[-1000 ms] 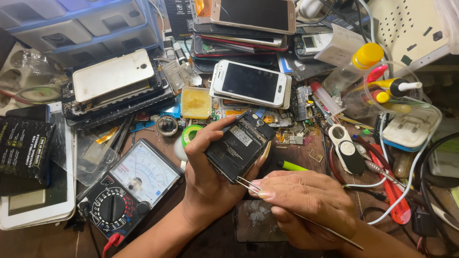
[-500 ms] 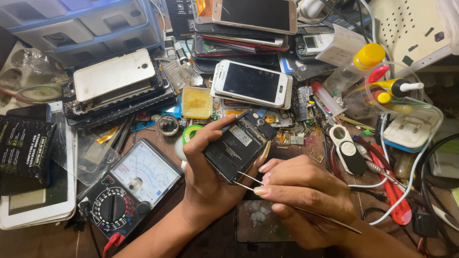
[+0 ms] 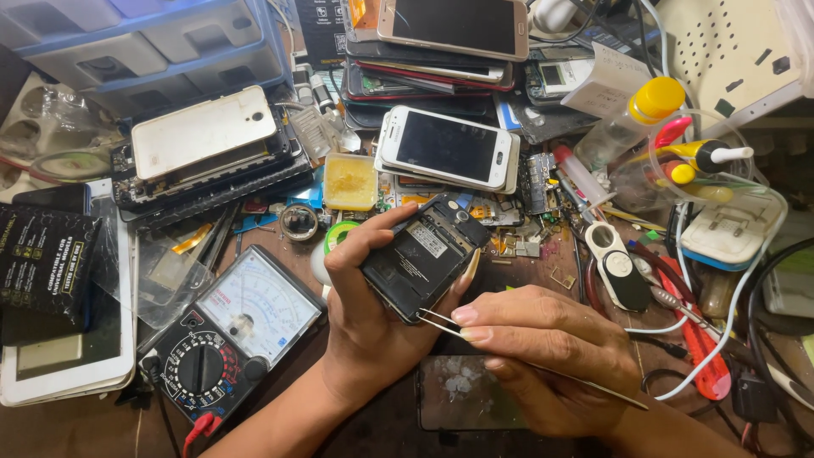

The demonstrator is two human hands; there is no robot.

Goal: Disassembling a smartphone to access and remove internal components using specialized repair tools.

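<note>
Phone (image 3: pixel 424 259) with its back cover off, dark and tilted, sits in the left hand (image 3: pixel 369 314) near the middle of the cluttered bench. That hand is wrapped around it, thumb across the top edge and fingers curled under the lower side. The right hand (image 3: pixel 551 348) is pinched narrow around a pair of thin metal tweezers (image 3: pixel 449 324), whose two tips touch the near corner of the phone. The tweezers' long handle runs back under the palm and sticks out to the right.

Just left of the left hand lies an analog meter (image 3: pixel 233 331) with a white dial face, a black selector knob and a red lead plugged in at its near end. Beyond the held phone, farther from me, a white phone (image 3: pixel 445 148) lies face up on a heap of loose circuit parts, and behind it is a stack of more phones (image 3: pixel 441 42). A small yellow tub (image 3: pixel 350 181) sits between that heap and a gutted phone with a pale back plate (image 3: pixel 203 136) on the far left. To the right, a bottle with a yellow cap (image 3: pixel 640 114) leans among white cables, and a red-handled tool (image 3: pixel 699 339) lies near the right hand. Under the right hand rests a dark cracked screen panel (image 3: pixel 462 394).
</note>
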